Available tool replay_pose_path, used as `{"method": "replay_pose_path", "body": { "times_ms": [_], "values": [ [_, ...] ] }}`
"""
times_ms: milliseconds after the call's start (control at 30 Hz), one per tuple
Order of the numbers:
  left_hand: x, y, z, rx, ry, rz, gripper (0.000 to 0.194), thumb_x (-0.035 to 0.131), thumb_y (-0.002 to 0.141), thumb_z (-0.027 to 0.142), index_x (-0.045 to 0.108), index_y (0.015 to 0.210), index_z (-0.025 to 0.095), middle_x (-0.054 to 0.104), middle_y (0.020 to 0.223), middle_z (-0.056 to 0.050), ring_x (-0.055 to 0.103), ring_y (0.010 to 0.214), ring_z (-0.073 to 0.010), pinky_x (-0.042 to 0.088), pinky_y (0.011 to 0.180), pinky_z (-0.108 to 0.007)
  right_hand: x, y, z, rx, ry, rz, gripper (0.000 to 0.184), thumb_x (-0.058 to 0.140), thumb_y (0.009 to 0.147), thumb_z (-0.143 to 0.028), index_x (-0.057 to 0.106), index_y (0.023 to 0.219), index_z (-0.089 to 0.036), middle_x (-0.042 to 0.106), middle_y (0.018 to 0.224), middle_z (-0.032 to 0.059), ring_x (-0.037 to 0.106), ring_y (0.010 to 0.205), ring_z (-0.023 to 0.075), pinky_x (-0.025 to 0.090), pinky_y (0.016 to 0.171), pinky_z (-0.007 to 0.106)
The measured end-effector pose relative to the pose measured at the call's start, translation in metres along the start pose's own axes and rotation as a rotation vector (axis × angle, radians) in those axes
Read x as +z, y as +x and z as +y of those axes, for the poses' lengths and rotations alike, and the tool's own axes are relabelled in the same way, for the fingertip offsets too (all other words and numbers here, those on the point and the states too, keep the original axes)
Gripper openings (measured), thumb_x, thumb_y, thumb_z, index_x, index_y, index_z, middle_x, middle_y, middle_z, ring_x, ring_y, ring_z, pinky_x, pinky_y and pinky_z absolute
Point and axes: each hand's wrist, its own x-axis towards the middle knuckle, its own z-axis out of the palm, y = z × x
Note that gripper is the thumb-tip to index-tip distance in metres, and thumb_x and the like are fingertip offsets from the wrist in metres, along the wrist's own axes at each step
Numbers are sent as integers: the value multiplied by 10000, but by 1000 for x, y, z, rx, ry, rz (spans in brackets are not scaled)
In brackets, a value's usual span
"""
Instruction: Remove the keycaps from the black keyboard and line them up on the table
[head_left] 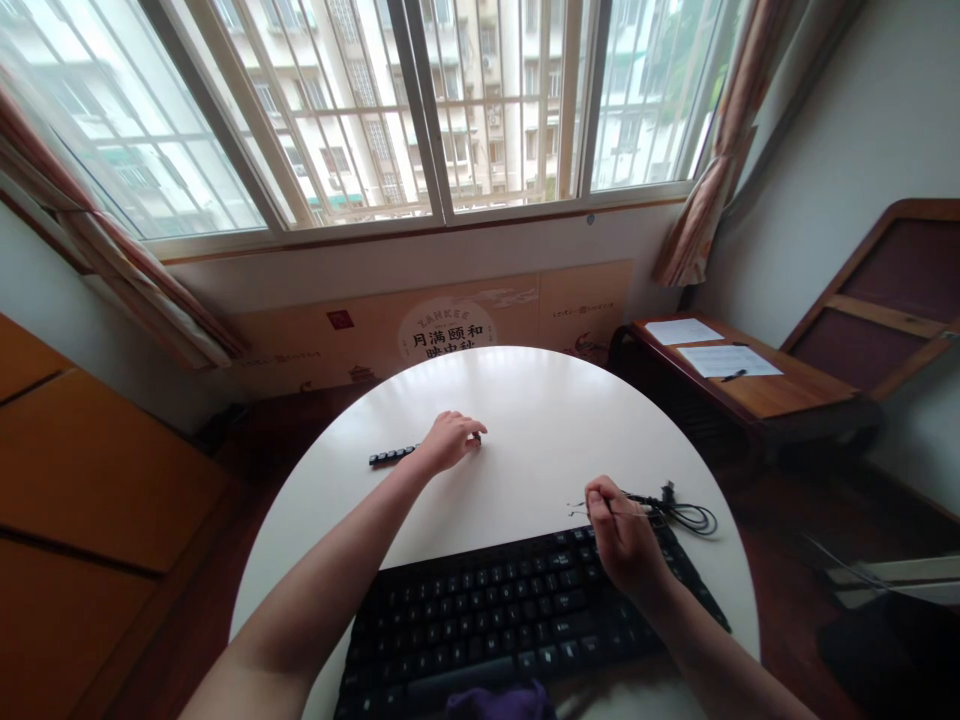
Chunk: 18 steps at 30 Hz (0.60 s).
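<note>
A black keyboard point(480, 620) is set across the near part of the round white worktop point(540, 420), its right portion partly covered by the right hand point(621, 535) and forearm. A thin wire tool point(577, 509) is held in the closed grip of that hand, its fine prongs pointed to the left, above the keyboard's far edge; its handle is mostly hidden by the curled fingers. The left hand point(452, 440) is stretched out over the middle of the worktop, well apart from the keyboard. Its grip is narrow, and a small dark piece point(477, 438) is pinched at the fingertips; its exact shape cannot be made out. Just beside that hand, a row of black keycaps point(391, 456) is laid out on the white surface, its right end hidden by the hand.

A coiled black cable point(691, 515) is left behind the keyboard, near the right hand. Purple cloth point(499, 702) is seen at the keyboard's near edge. To the right, two sheets of paper point(694, 330) and a pen point(734, 375) are placed on a wooden side table point(806, 385). Beyond the worktop, a printed panel point(517, 310) is stood beneath a barred window point(439, 110).
</note>
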Motion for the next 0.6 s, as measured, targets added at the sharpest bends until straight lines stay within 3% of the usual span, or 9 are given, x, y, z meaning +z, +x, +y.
{"method": "replay_pose_path", "body": {
  "times_ms": [600],
  "values": [
    [-2, 1, -5, -47, 82, -80, 387, 615, 823, 215, 665, 1202, 273, 711, 1153, -46, 604, 1089, -266, 424, 967, -384, -2, -2, -1, 49, 50, -33, 258, 334, 989, -302, 480, 799, -207, 454, 608, -22, 446, 549, 148, 330, 559, 267]
  ]
}}
